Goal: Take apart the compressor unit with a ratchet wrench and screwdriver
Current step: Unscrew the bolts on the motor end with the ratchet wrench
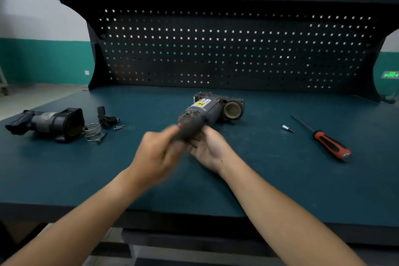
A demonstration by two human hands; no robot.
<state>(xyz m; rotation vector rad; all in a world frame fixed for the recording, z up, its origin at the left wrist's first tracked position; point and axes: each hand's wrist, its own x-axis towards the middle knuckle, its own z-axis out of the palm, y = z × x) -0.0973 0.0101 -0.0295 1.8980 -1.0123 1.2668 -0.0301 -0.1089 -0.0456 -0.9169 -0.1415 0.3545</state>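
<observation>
1 compressor on bench, centre, near pegboard; labelled body angled toward person. Its dark near end lies between 2 hands. Left hand blurred, fingers curled round that end. Right hand palm-up beneath, fingers gripping same end. Well apart, right: 1 screwdriver, 1 socket bit. Left: 1 detached housing, 1 spring, 1 black fitting, loose screws, count unclear.
</observation>
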